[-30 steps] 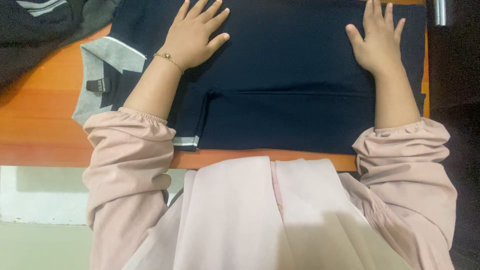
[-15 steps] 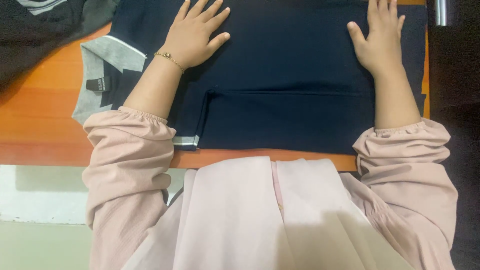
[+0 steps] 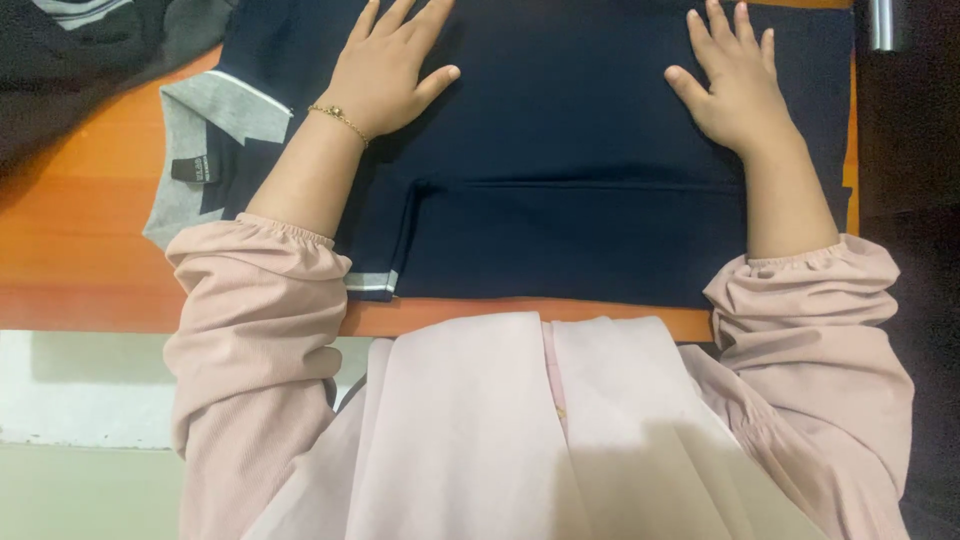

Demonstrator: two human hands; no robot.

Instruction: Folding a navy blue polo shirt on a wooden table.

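While both palms press flat on the navy shirt (image 3: pixel 570 200), it lies folded on the orange table (image 3: pixel 90 220), its near edge close to the table's front. Left hand (image 3: pixel 385 70) rests open, fingers spread, on the shirt's left part, a thin bracelet (image 3: pixel 338 118) at the wrist. Right hand (image 3: pixel 735 85) lies open on the right part, thumb out. A grey collar (image 3: pixel 200 120) with a dark label (image 3: pixel 195 170) sticks out at left. Dark clothes (image 3: pixel 70 60) sit at the far left corner.
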